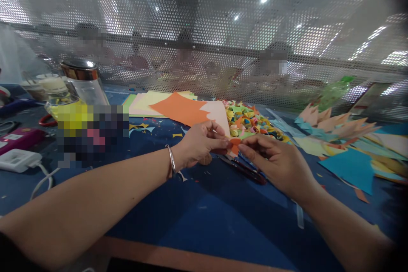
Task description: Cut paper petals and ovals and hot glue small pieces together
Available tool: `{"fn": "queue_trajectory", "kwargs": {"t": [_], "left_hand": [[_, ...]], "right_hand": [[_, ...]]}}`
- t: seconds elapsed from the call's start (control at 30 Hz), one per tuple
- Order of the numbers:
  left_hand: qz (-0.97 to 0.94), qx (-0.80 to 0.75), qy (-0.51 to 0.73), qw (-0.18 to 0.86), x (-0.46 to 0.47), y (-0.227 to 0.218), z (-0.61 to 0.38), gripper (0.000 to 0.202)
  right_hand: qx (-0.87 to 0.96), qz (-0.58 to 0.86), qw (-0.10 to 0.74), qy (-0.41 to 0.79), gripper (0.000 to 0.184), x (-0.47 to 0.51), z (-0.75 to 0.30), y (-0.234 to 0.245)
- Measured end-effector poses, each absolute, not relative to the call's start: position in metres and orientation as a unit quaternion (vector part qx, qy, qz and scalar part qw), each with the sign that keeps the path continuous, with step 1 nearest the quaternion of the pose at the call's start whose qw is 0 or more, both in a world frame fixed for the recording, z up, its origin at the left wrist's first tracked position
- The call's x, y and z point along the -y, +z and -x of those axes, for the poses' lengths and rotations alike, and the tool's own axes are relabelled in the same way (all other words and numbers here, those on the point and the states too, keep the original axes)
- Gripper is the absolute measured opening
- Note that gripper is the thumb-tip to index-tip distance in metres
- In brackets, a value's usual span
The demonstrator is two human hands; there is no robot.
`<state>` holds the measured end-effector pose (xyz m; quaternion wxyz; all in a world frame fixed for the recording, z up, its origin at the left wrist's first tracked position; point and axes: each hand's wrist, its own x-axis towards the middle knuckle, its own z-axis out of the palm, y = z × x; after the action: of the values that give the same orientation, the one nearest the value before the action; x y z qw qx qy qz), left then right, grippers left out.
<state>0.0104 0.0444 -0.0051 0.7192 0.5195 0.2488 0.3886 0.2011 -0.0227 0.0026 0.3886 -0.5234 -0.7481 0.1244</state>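
Forearms angled inward, left hand, right hand at small orange piece

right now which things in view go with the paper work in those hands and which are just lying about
Likely for the job:
- small orange piece between left hand and right hand
- orange sheet
- stacked sheets
- colourful paper pieces
- scissors

Probably just lying about:
- white device with cable
- copper-lidded bottle
- green bottle

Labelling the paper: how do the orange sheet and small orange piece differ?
Size: the orange sheet is far larger than the orange piece.
Place: the orange piece is at the fingertips between left hand and right hand; the orange sheet spreads out beyond the left hand.
Shared: both are orange.
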Motion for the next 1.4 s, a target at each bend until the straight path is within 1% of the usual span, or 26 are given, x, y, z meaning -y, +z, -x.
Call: {"fn": "queue_trajectory", "kwargs": {"t": [0.17,0.4,0.83,0.93,1.07,1.27,1.4], "left_hand": [[-0.547,-0.252,0.382,0.701,-0.047,-0.009,-0.01,0.029],[-0.556,-0.246,0.397,0.688,-0.043,-0.007,-0.012,0.025],[-0.437,-0.316,0.356,0.763,-0.024,0.008,-0.017,0.033],[-0.432,-0.339,0.373,0.748,-0.021,0.012,-0.018,0.035],[-0.456,-0.35,0.392,0.718,-0.019,0.011,-0.019,0.031],[-0.514,-0.374,0.418,0.649,-0.021,0.002,-0.021,0.026],[-0.499,-0.368,0.411,0.669,-0.02,0.002,-0.021,0.025]], "right_hand": [[0.752,0.517,0.39,0.119,0.026,0.021,-0.202,0.001],[0.758,0.514,0.386,0.11,0.022,0.022,-0.203,0.001],[0.76,0.506,0.396,0.096,0.02,0.02,-0.199,0.002],[0.762,0.507,0.392,0.096,0.02,0.02,-0.199,0.001],[0.767,0.504,0.387,0.088,0.022,0.021,-0.198,-0.001],[0.779,0.495,0.384,0.038,0.016,0.022,-0.197,-0.001],[0.798,0.477,0.369,0.009,0.012,0.022,-0.196,-0.001]]}}
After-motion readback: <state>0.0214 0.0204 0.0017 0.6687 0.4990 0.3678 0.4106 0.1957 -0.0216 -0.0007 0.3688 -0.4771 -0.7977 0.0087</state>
